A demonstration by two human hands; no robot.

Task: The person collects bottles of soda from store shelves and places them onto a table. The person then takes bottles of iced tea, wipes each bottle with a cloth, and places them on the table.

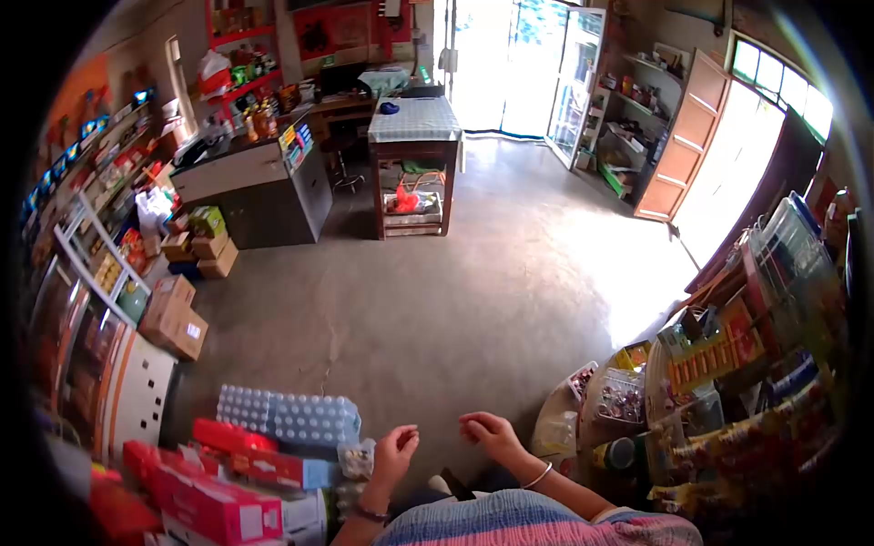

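My left hand (393, 455) is raised in front of my body, low in the head view, its fingers loosely bent and slightly apart. Nothing shows in it. Across a gap to the right, my right hand (494, 435) is held at about the same height, fingers loosely curved and apart, also with nothing visible in them. A small clear plastic packet (356, 459) is nearest to the left hand. Just beyond it lies a wrapped blue-grey pack with rows of round white tops (287, 414). The hands do not touch each other.
Red and pink boxes (218, 496) are piled at lower left. Snack packets and bins (622, 396) crowd the right. Cardboard boxes (173, 318) stand by the left shelves. A cloth-covered table (414, 127) and a counter (246, 196) stand farther back, near open doors (575, 86).
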